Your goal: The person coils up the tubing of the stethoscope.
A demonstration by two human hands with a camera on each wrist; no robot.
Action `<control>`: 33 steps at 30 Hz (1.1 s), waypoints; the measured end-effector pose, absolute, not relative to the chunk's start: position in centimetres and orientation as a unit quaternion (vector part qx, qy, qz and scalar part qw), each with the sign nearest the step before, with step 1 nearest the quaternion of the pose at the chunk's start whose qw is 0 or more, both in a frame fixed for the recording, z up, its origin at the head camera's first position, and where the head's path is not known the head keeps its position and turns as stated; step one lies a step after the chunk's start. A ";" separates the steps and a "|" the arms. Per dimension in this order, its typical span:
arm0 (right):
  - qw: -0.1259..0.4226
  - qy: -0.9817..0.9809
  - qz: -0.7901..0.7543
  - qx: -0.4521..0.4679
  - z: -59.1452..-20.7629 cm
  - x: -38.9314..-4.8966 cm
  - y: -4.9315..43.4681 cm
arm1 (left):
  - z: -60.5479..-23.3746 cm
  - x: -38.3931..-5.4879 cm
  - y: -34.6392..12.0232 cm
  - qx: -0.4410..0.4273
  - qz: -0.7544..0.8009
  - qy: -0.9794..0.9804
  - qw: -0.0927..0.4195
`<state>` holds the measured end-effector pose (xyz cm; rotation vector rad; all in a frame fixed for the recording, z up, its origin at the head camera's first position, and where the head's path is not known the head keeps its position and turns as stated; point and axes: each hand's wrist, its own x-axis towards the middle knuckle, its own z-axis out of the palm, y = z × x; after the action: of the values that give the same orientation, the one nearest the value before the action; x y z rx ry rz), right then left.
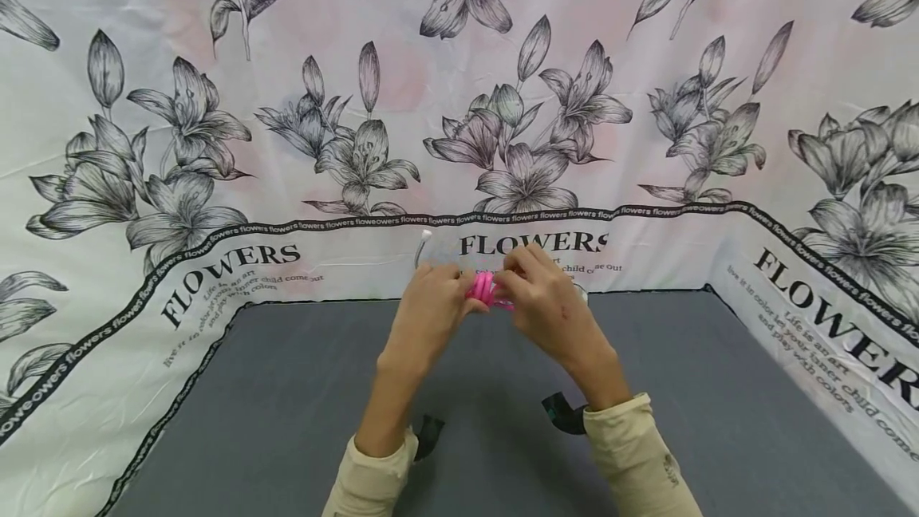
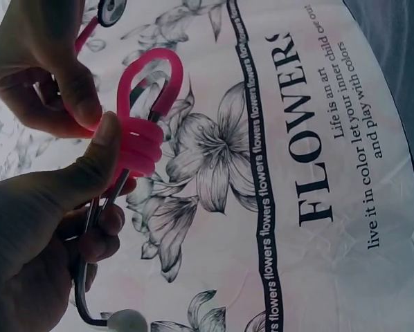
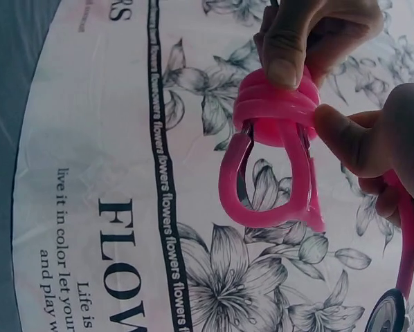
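A stethoscope has its pink tubing (image 1: pixel 483 288) wound in several turns round its metal ear tubes (image 2: pixel 82 280). My left hand (image 1: pixel 429 305) grips this bundle, its thumb pressing on the coils (image 2: pixel 139 146). A loop of tubing (image 3: pixel 229 183) sticks out of one end of the wrap. At the other end shows a pale ear tip (image 2: pixel 127 322). My right hand (image 1: pixel 551 308) pinches the tubing beside the coils, thumb against them. From that hand a length of tubing (image 3: pixel 406 242) runs to the round chest piece (image 3: pixel 387 312). Its curled fingers are partly hidden.
Both hands are raised above a dark grey table (image 1: pixel 301 389). Behind and at the sides hangs a white cloth (image 1: pixel 402 102) printed with flowers and lettering. Dark straps (image 1: pixel 563 413) show beside the wrists, near the beige sleeves (image 1: pixel 632 445).
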<state>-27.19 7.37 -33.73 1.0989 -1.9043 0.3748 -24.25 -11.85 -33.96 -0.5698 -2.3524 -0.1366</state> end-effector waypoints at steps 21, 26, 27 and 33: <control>0.445 -0.788 0.138 0.403 -33.9 -28.7 9.2 | -34.3 -24.2 -11.4 -0.262 -0.073 -0.917 0.292; 0.436 -0.782 0.143 0.422 -33.5 -29.3 9.3 | -33.8 -24.3 -11.6 -0.268 -0.066 -0.914 0.299; 0.433 -0.782 0.145 0.425 -33.4 -29.3 9.4 | -33.8 -24.3 -11.7 -0.270 -0.065 -0.912 0.300; 0.359 -0.805 0.176 0.439 -33.7 -29.1 10.2 | -34.0 -24.5 -11.8 -0.305 -0.084 -0.906 0.281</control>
<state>-29.13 10.16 -33.71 1.1328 -2.0756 0.4541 -24.48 -11.81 -33.99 -0.8165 -2.4287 -0.2256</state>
